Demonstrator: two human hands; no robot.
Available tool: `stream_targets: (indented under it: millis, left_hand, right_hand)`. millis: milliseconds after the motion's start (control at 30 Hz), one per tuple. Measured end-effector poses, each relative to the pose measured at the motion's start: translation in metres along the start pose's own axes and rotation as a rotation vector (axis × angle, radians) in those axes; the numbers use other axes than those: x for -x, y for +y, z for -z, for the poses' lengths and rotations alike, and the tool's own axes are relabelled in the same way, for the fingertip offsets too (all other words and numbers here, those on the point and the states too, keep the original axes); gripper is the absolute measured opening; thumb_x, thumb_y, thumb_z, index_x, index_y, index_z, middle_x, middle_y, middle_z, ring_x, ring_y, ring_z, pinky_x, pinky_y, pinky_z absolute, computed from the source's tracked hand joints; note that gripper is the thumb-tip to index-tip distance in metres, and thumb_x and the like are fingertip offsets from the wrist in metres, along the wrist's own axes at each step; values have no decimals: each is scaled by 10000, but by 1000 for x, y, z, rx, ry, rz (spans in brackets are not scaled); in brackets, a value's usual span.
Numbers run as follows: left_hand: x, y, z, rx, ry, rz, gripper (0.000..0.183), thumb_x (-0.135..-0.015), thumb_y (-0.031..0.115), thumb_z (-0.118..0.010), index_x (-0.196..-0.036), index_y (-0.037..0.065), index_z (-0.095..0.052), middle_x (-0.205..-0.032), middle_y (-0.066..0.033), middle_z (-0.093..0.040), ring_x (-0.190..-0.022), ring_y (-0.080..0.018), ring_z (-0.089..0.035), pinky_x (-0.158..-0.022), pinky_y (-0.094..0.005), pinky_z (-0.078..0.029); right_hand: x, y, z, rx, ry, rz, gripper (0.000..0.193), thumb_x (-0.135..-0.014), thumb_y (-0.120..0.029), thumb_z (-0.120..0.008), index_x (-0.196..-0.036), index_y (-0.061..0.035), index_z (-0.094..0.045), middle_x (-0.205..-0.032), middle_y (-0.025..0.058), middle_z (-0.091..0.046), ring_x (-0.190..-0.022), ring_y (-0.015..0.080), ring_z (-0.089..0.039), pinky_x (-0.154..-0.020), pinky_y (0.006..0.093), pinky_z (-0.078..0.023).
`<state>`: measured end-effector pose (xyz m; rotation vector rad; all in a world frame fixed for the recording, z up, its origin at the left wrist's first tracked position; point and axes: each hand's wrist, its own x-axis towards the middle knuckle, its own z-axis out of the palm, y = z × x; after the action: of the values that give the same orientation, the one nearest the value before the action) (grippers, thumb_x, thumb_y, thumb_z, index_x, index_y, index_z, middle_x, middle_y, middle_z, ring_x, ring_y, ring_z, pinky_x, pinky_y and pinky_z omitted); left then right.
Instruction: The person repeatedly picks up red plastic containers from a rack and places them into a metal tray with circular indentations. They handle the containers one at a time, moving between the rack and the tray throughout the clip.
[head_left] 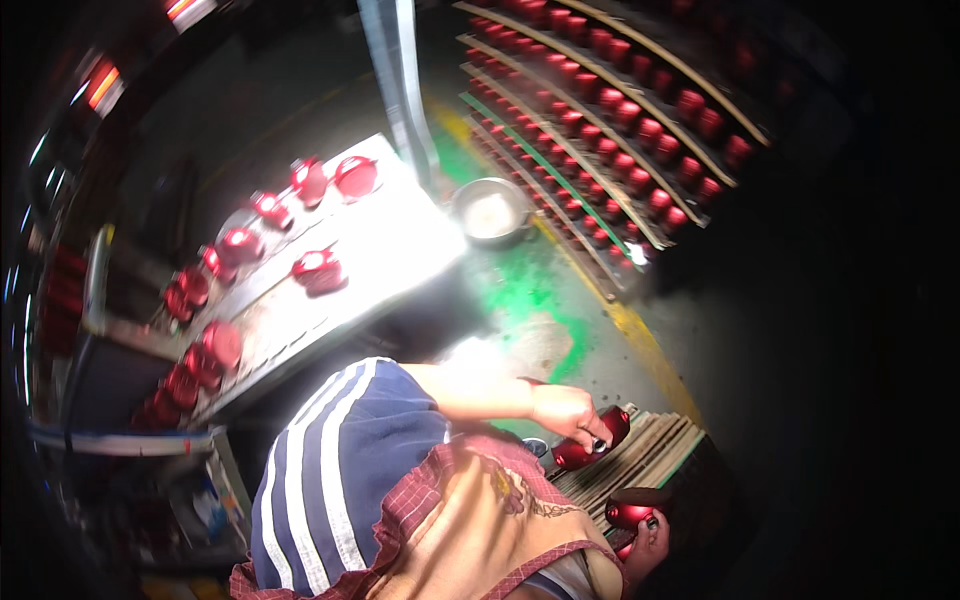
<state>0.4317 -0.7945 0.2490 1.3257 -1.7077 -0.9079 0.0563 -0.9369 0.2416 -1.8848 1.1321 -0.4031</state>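
Note:
My left hand is closed at the dark-tipped end of a shiny red rounded vessel, which lies tilted over a stack of wooden boards. Lower down, my right hand has its fingers round the dark-tipped end of a second red vessel, beside the same boards. A bit of red shows just under that vessel, too little to make out. The exact kind of these vessels is unclear, and parts of both hands' fingers are hidden.
On the left a brightly lit white table carries several red vessels. Behind it stands a metal post, with a round metal pan nearby. Racks of wooden boards hold rows of red vessels. Green patches mark the floor.

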Motion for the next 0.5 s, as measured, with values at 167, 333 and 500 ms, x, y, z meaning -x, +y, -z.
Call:
stream_targets:
  millis: [167,333,500]
  left_hand:
    - [173,18,72,5,347,231,396,-862,312,-674,-1219,145,-651,-974,-152,-698,-847,-334,-668,-767,-418,-517]
    - [315,52,96,-28,792,457,356,-840,246,-706,-1179,137,-686,-1042,-102,-709,-889,-293,-684,-797,-376,-536]
    - [413,88,76,-362,1244,560,347,-821,147,-736,-1160,93,-689,-1008,-108,-720,-832,-269,-696,-748,-307,-555]
  right_hand:
    - [-56,-130,-114,-34,-180,301,273,-861,30,-642,-1133,43,-648,-974,31,-635,-790,100,-543,-708,240,-459]
    - [-88,-246,-242,-51,-562,606,305,-835,24,-668,-1140,33,-655,-1007,50,-651,-810,104,-555,-748,242,-472]
    - [-84,-335,-372,-130,-1013,868,305,-791,31,-716,-1094,33,-677,-977,82,-691,-751,116,-577,-713,245,-481]
